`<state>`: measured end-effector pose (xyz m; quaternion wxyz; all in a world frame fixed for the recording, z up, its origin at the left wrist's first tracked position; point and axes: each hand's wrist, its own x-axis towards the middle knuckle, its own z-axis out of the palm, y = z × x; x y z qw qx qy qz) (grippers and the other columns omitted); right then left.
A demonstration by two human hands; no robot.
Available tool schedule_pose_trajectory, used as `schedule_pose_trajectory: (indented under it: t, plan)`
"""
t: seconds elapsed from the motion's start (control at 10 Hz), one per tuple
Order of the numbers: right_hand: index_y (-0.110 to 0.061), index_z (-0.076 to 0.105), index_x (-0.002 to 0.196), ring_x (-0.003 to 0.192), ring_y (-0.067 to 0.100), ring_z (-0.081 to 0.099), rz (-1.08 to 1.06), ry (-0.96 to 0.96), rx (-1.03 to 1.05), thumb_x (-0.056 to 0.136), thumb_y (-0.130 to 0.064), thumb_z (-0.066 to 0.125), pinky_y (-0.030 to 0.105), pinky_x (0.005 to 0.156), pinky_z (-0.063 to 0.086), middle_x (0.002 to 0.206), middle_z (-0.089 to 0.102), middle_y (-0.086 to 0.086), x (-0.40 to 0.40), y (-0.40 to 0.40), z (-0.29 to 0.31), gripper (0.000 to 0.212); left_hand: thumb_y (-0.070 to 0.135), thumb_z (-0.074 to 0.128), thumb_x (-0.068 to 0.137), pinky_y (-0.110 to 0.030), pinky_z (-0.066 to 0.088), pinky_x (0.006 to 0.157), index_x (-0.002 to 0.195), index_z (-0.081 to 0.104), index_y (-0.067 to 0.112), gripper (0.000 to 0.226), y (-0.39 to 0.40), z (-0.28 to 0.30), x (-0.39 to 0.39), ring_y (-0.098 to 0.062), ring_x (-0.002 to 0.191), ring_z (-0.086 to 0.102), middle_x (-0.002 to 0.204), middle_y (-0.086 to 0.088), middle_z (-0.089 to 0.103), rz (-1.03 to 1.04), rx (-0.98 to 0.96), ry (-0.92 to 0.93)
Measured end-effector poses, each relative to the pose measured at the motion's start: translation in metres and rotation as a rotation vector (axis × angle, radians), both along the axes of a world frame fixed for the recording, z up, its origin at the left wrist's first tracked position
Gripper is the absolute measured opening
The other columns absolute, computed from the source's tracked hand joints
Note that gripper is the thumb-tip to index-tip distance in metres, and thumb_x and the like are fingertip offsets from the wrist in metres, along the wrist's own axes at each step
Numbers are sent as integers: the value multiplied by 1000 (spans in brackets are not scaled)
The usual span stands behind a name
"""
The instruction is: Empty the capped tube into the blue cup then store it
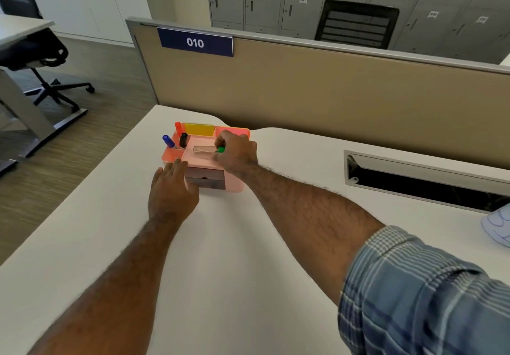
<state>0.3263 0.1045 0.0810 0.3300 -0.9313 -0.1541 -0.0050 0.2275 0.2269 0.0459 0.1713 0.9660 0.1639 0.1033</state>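
Note:
A clear tube (pixel 203 149) with a green cap (pixel 221 149) lies on its side in the middle tray of a pink desk organiser (pixel 199 161). My right hand (pixel 236 153) is closed around the tube's capped end. My left hand (pixel 172 189) rests with spread fingers against the organiser's front left corner, next to its small dark drawers (pixel 205 178). At the right edge of the view a pale bluish cup (pixel 498 226) is partly cut off.
Blue (pixel 168 141), black (pixel 183 139) and orange (pixel 178 128) markers stand in the organiser's left slots, a yellow pad (pixel 199 129) behind. A cable slot (pixel 425 181) opens in the white desk (pixel 248 258) at right. A tan partition (pixel 303 92) stands behind.

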Motion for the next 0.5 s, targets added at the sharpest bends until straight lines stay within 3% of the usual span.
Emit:
schedule_pose_trajectory:
  t: [0.2,0.4,0.5]
  plan:
    - [-19,61,108,107,22,58,6,-57,-37,76,-35,77,36,88,43,114,68,4,-5,-1,-1,40,19,66,86,-47,22,118,143,45,9,62,3,0,-1,-34,143,37,155,-13,39,-21,-9,32]
    - [-19,57,111,111,21,52,-51,-135,-43,75,-42,76,34,84,35,116,64,0,-22,-33,19,46,30,59,90,-52,16,120,147,38,11,65,1,7,-3,-32,148,28,160,-10,32,-37,48,91]
    - [-21,57,112,118,23,49,-81,-108,-51,78,-43,72,38,91,36,121,63,-1,-32,-65,24,44,30,56,92,-50,16,121,149,36,11,64,-21,13,-9,-29,150,23,161,-10,29,-115,43,40]
